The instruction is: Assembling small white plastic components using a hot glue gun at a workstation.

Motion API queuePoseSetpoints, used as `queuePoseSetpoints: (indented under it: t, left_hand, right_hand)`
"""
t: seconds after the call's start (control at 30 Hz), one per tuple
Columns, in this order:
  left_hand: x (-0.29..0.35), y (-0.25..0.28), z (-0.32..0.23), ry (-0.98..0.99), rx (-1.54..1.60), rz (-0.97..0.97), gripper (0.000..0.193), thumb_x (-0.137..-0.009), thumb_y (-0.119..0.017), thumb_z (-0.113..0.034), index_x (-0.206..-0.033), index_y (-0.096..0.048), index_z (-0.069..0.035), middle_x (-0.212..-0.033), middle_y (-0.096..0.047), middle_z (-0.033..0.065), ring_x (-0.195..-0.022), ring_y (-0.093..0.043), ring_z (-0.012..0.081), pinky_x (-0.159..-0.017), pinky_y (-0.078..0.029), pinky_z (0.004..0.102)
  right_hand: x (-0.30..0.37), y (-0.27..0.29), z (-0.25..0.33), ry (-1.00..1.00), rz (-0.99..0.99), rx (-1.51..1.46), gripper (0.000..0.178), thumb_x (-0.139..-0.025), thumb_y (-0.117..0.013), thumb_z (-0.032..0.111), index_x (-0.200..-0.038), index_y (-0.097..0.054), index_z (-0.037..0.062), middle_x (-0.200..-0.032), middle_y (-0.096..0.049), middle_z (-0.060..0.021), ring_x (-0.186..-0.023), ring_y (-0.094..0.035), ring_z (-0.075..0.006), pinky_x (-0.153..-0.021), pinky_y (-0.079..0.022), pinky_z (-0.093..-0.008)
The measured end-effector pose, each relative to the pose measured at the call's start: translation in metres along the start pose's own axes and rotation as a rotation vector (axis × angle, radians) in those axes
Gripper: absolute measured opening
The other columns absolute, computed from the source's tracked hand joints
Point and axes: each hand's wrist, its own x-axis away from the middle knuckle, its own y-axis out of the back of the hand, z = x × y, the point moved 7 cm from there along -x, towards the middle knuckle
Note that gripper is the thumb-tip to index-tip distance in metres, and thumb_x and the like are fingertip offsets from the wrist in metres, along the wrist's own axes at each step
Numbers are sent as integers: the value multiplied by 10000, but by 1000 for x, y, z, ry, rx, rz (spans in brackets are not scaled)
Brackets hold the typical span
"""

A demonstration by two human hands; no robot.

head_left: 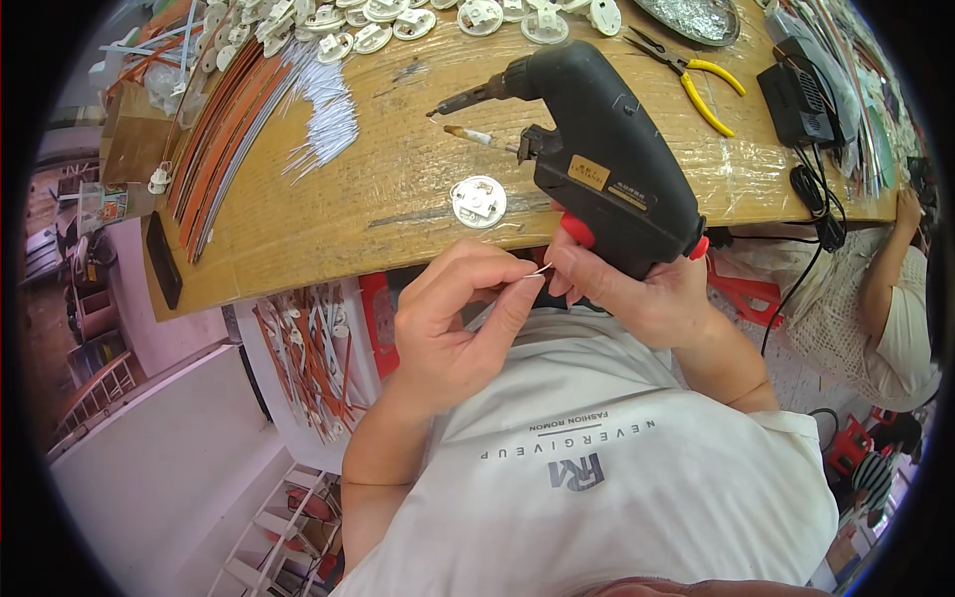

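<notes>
At the table's near edge, my left hand (453, 323) is closed, its thumb and forefinger pinching a short thin white wire (539, 270). My right hand (637, 303) is wrapped round the handle of a black soldering gun (617, 139) with a red trigger. The right thumb and fingertips also meet the wire's other end. The gun's tip points left over the table, and a thin guide tube sits below it. A round white plastic part (479, 202) with small metal contacts lies on the table beyond my left hand. Part of the right fingers is hidden behind the gun.
Yellow-handled pliers (696, 85) lie at the back right, near a black power adapter (796, 99) with coiled cable. Bundled white wires (328, 114) and brown strips (224, 129) lie left, a dark phone-like slab (163, 261) at the left edge. More round parts (383, 10) are heaped behind. Another person's arm (890, 269) is at right.
</notes>
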Motion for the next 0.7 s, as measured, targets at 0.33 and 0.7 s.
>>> queuePoseSetpoints:
  t: [0.33, 0.7]
  left_hand:
    - [0, 10, -28, -379, -605, -239, 238, -766, -761, 100, -966, -693, -11, -965, -681, 127, -841, -667, 243, -706, -512, 315]
    - [-12, 6, -24, -486, -942, -267, 259, -746, -747, 49, -968, -666, -59, -1145, -730, 104, -999, -688, 268, -931, -423, 362]
  right_hand:
    - [6, 13, 11, 53, -84, -27, 349, -929, -605, -14, -1270, -590, -86, -1010, -719, -171, -891, -722, -227, -799, -603, -356]
    - [18, 43, 37, 708, 177, 639, 340, -551, -710, 50, -875, -682, -49, -667, -613, -95, -467, -542, -267, -461, -414, -315]
